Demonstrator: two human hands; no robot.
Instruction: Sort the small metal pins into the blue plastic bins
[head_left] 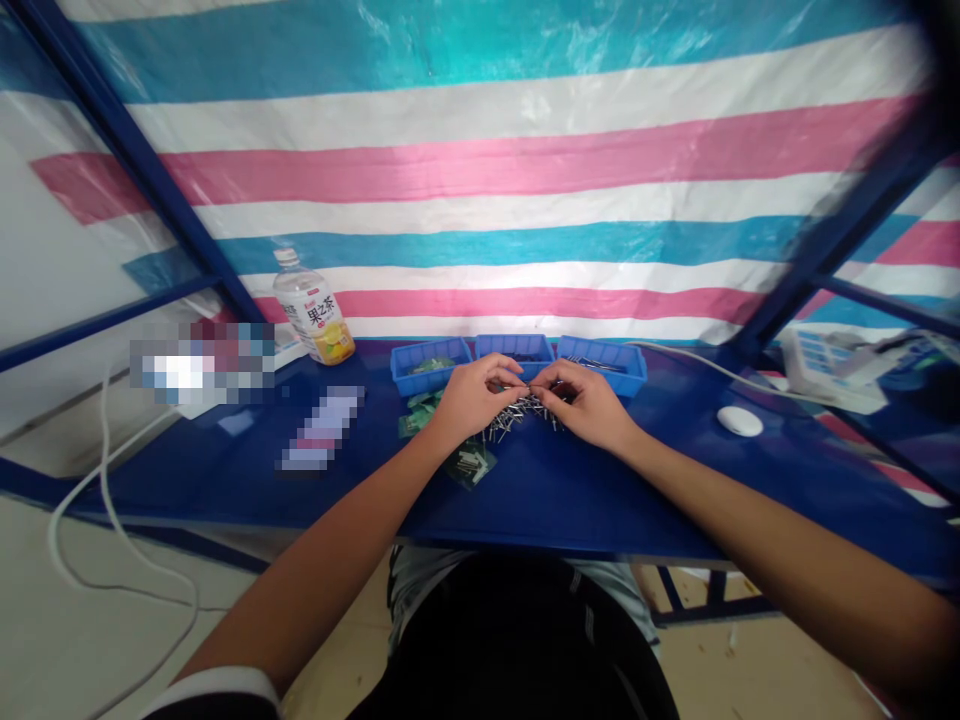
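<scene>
Just on the near side of the middle blue bin [514,342], a loose pile of slender metal pins [510,422] spreads sideways across the table [540,515]. The pile lies below the paired fingertips and toward the wearer; its long axis runs left to right, single pins pointing many ways. Neither hand is clearly nearer: the left hand [474,396] covers the left end, the right hand [589,402] the right. In each, thumb and fingers curl nearly together, the two sets of tips almost meeting before the middle bin; whether either pinches a pin is too small to tell.

Counts, outward from the pile: hands, two; pins, many, overlapping and uncountable; small clear bag with pale pieces [471,464], one, nearer the wearer and left of the middle bin; greenish packets [420,414], several, partly hidden; blue bins, three in a row, a left bin [433,384] and a right bin [631,384] flanking the middle one; labelled drink bottle [319,318], one, farther left; white oval object [740,421], one, well to its right.
</scene>
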